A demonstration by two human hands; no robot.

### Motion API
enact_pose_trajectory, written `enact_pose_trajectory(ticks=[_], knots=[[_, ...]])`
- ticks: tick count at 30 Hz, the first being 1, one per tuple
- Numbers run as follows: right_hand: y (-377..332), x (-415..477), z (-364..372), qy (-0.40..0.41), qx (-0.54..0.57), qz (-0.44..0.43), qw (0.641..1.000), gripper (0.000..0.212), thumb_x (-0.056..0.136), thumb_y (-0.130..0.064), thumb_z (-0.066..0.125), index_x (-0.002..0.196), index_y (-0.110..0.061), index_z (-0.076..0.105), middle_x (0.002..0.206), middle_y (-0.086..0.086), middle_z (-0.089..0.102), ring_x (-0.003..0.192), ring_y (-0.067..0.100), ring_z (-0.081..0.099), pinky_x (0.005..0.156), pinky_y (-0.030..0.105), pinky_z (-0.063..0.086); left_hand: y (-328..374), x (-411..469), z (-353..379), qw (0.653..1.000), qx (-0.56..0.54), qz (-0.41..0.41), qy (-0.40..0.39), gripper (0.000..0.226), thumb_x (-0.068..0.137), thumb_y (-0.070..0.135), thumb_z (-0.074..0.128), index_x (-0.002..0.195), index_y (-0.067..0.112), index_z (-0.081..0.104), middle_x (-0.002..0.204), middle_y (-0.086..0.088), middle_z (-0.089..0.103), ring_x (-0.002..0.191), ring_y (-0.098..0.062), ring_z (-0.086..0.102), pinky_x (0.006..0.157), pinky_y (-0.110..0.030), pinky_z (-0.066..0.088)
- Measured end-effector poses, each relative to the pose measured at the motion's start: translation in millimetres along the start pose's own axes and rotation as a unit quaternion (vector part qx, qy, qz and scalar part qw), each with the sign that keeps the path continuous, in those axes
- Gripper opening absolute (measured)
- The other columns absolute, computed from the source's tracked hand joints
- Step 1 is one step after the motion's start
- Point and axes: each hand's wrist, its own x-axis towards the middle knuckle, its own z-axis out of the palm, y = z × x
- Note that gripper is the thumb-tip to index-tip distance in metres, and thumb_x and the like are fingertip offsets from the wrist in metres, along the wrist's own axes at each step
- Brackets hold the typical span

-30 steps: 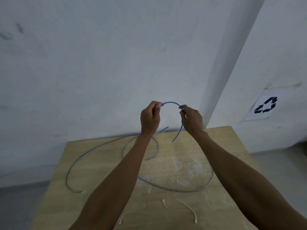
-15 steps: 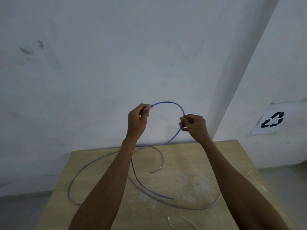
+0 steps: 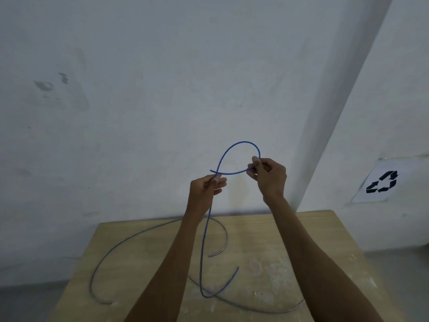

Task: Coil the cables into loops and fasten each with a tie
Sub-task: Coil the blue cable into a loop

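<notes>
Head view: I hold the thin blue cable (image 3: 243, 142) up in front of the pale plastered wall (image 3: 139, 89), above the far edge of the light wooden table (image 3: 301, 240). My right hand (image 3: 269, 176) pinches it between thumb and fingertips at the right side of a single loop that arches up between my hands. My left hand (image 3: 206, 189) sits lower, fingers curled round the strand just under the point where the cable crosses itself. A short free end pokes out to the left past that crossing. Below my left hand the cable hangs down to the tabletop, bends sharply near the front, and its other end lies pointing back toward the wall. A long grey cable (image 3: 91, 284) sprawls in wide curves on the table — uncoiled, passing under the blue one. On the wall to the right is a white sheet printed with a black recycling symbol (image 3: 383, 184).
</notes>
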Motion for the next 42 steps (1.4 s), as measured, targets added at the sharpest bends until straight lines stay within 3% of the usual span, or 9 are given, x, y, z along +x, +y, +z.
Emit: enact_pose_trajectory(ticks=[7,11,15,20,24,32,37,42], knots=[[7.6,-20.5,8.7,-0.005,0.01,0.015,1.0,0.022,0.098,-0.019,0.067,0.099,0.002,0.074,0.082,0.012,0.077,0.077,0.021,0.077,0.074,0.027,0.063,17.9,-11.4,18.3,0.986,-0.163,0.013,0.013,0.023,0.106,0.018,0.054,0.117,0.003,0.069,0.113,-0.012,0.077,0.111,-0.024,0.073,0.099,-0.037,0.057],[5.4,-29.0,10.0,-0.059,0.037,0.025,0.997,0.021,0.096,-0.015,0.069,0.102,0.005,0.073,0.086,0.017,0.077,0.079,0.022,0.076,0.075,0.028,0.063,29.4,-1.4,19.1,0.962,-0.271,-0.005,0.026,0.023,0.107,0.017,0.051,0.117,0.007,0.068,0.091,-0.009,0.072,0.097,-0.024,0.069,0.104,-0.043,0.053],[-1.0,-26.6,5.0,-0.103,0.039,0.039,0.993,0.021,0.098,-0.008,0.065,0.119,-0.006,0.068,0.091,0.01,0.079,0.086,0.021,0.077,0.077,0.029,0.063,36.1,8.2,11.1,0.969,-0.245,-0.013,0.006,0.026,0.107,0.016,0.05,0.122,0.01,0.07,0.078,-0.002,0.059,0.074,-0.015,0.059,0.097,-0.043,0.055],[-15.6,-11.1,-7.7,-0.144,0.005,-0.001,0.99,0.022,0.099,-0.007,0.063,0.12,-0.006,0.07,0.092,0.009,0.08,0.086,0.018,0.075,0.084,0.035,0.062,42.5,9.3,-3.9,0.994,-0.107,0.014,-0.019,0.023,0.106,0.01,0.053,0.116,0.008,0.073,0.078,-0.005,0.055,0.07,-0.018,0.052,0.072,-0.033,0.056],[-25.7,-4.7,-11.9,-0.164,-0.022,-0.013,0.986,0.021,0.098,-0.007,0.065,0.118,-0.007,0.071,0.092,0.008,0.08,0.085,0.018,0.075,0.083,0.035,0.061,47.5,9.6,-12.3,0.998,-0.035,0.056,-0.013,0.025,0.102,0.008,0.06,0.125,0.003,0.069,0.092,-0.01,0.073,0.071,-0.021,0.061,0.073,-0.033,0.061],[-37.9,-7.5,-5.6,-0.222,-0.027,-0.038,0.974,0.025,0.097,-0.013,0.068,0.122,-0.011,0.072,0.102,0.011,0.079,0.093,0.027,0.075,0.084,0.034,0.063,53.9,8.3,-10.7,0.991,0.078,0.101,-0.041,0.024,0.102,0.008,0.06,0.121,0.007,0.074,0.094,-0.012,0.077,0.076,-0.022,0.061,0.082,-0.04,0.059],[-43.7,-5.4,-2.2,-0.238,-0.036,-0.057,0.969,0.017,0.093,-0.01,0.072,0.109,-0.008,0.077,0.099,0.009,0.079,0.091,0.026,0.075,0.078,0.031,0.061,63.3,6.0,-9.2,0.988,0.065,0.127,-0.052,0.029,0.1,0.009,0.064,0.128,0.008,0.07,0.094,-0.011,0.078,0.077,-0.019,0.064,0.083,-0.032,0.061],[-49.8,-2.4,-4.3,-0.259,-0.046,-0.063,0.963,0.016,0.092,-0.008,0.073,0.106,-0.002,0.076,0.097,0.011,0.078,0.089,0.02,0.073,0.075,0.029,0.059,70.2,8.2,-14.4,0.987,0.065,0.132,-0.062,0.021,0.098,0.006,0.065,0.116,0.009,0.076,0.094,-0.007,0.08,0.078,-0.021,0.068,0.084,-0.035,0.061]])
